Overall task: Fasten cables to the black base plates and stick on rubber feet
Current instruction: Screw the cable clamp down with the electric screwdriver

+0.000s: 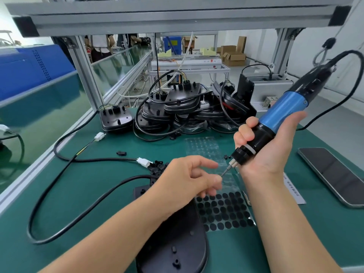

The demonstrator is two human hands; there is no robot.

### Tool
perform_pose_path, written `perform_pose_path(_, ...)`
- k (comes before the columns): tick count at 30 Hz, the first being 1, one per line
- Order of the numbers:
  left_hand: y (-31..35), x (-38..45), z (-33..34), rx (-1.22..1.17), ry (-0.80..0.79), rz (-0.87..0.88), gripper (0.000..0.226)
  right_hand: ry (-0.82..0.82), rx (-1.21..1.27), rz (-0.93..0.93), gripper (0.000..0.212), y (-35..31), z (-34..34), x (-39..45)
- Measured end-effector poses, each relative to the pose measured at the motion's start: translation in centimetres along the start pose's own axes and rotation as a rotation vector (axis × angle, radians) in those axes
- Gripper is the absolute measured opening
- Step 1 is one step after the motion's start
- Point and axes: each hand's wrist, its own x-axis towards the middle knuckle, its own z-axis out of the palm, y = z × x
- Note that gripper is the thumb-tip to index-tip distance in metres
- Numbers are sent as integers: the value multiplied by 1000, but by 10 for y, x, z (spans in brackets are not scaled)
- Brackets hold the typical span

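Green mat (102, 194) under an aluminium frame. Your left hand (189, 179) has its fingers curled at the bit of the driver (275, 123), pinching something too small to tell, index loosely out. Your right hand (264, 146) grips the blue-black driver, fingers wrapped round it, bit pointing down-left. Plate (177, 243) lies under your left forearm, cable (78, 209) looping off to the left. Feet sheet (222, 211) lies just right of the plate. Plate pile (185, 109) with cables sits at the back. Phone (334, 174) lies far right.
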Motion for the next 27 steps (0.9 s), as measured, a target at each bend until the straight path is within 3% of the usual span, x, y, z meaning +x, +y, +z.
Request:
perform_pose_path(2,7,-4,-22,367,89,120,34,0,-5,4,77,-2,5,1)
perform_pose_path(4,19,-14,-51,570,238,198,25,-2,17,5,75,-3,13,1)
perform_pose_path(6,24,-23,-81,673,260,129,19,-13,49,11,71,0,22,-1)
perform_pose_path(8,20,-27,-101,731,125,-33,22,-30,53,10,61,7,33,-5)
perform_pose_path(11,6,-31,-105,607,-4,-137,12,-72,-22,6,61,23,50,-12)
perform_pose_path(16,-16,-31,-99,326,136,-105,5,-178,-155,-60,70,47,75,-29)
perform_pose_path(20,-29,-34,-98,282,203,-76,6,-247,-283,-184,48,62,83,-38)
perform_pose_path(27,-41,-42,-92,191,275,-31,6,-366,-385,-279,50,75,89,-41)
